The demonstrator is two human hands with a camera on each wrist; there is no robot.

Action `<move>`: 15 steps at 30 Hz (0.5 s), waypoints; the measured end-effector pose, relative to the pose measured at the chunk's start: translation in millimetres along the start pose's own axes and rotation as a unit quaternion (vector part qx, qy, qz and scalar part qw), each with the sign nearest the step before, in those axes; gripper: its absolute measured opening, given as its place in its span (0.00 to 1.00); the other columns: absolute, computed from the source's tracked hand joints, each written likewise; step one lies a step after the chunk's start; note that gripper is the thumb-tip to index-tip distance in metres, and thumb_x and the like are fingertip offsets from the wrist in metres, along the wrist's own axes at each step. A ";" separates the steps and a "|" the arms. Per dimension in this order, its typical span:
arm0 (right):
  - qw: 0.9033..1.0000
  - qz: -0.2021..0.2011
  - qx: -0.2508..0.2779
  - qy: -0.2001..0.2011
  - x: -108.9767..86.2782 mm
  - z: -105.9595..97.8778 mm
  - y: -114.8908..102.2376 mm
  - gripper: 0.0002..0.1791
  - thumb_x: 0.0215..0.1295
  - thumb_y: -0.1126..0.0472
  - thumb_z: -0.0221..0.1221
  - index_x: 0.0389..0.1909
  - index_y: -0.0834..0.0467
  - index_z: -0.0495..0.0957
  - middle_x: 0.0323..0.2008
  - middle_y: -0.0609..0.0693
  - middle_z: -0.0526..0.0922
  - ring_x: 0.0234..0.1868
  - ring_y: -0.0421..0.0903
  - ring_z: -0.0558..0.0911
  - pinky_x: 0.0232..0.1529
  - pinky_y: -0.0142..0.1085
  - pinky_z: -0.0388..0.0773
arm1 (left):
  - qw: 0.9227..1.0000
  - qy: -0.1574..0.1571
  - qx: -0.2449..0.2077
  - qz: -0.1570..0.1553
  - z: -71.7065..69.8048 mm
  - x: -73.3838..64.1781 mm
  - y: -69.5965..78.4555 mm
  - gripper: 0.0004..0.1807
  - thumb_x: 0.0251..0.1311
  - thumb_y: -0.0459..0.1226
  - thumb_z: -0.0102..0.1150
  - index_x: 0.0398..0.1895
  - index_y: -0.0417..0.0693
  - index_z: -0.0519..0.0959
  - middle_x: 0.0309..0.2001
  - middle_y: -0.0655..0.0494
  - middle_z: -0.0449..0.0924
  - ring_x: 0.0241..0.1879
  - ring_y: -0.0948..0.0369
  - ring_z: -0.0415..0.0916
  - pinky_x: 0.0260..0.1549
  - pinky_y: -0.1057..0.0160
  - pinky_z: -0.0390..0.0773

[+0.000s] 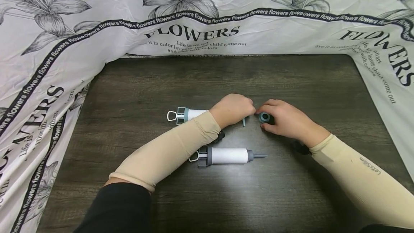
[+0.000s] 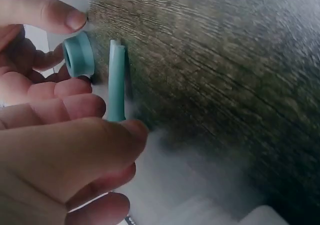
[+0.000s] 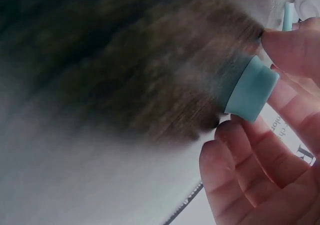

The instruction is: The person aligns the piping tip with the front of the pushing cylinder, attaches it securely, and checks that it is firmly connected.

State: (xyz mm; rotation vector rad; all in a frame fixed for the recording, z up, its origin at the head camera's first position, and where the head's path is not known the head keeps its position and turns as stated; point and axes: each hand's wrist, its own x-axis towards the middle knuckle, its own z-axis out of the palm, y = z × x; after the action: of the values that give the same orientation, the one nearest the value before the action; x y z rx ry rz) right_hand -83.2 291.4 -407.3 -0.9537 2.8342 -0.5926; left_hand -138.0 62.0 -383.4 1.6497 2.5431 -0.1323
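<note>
My left hand (image 1: 233, 110) pinches a slim teal tube (image 2: 117, 82) between thumb and finger, its free end sticking out over the dark table. Just to the right, my right hand (image 1: 286, 118) curves its fingers about a teal ring-shaped cap (image 3: 252, 89) whose round opening faces up in the head view. A gap shows between one fingertip and the cap, while other fingers lie close beside it. Behind the left wrist is a white syringe-like tube with a teal collar (image 1: 186, 114) and a pull handle; its front part is hidden.
Nearer the body lies a second white syringe-like tube (image 1: 229, 155) with grey ends and a thin nozzle pointing right; the left forearm partly covers its handle. The dark wood-grain table (image 1: 307, 190) is bordered by a flower-printed sheet (image 1: 284, 35) at the back and sides.
</note>
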 end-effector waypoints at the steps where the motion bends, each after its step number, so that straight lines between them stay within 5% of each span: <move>1: 1.000 0.001 0.002 -0.002 0.2 -0.2 -0.3 0.21 0.59 0.65 0.76 0.54 0.60 0.86 0.51 0.54 0.85 0.46 0.50 0.85 0.46 0.47 0.83 | 1.000 -0.001 -0.002 -0.004 0.2 0.6 0.7 0.11 0.77 0.37 0.58 0.48 0.57 0.90 0.45 0.58 0.87 0.38 0.60 0.84 0.40 0.59 0.85; 15: 1.000 -0.011 0.003 -0.027 1.3 -1.3 -3.6 0.21 0.59 0.68 0.72 0.55 0.61 0.85 0.49 0.54 0.82 0.38 0.47 0.80 0.40 0.44 0.79 | 0.999 -0.006 -0.003 -0.043 2.1 -2.8 1.6 0.12 0.77 0.34 0.59 0.35 0.55 0.88 0.38 0.58 0.88 0.30 0.62 0.80 0.34 0.59 0.85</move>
State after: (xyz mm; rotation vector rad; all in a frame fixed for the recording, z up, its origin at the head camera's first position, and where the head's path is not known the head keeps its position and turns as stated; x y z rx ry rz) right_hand -82.5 288.5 -404.7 -0.9848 2.7763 -0.5697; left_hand -135.4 59.8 -385.1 1.5334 2.6039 -0.1397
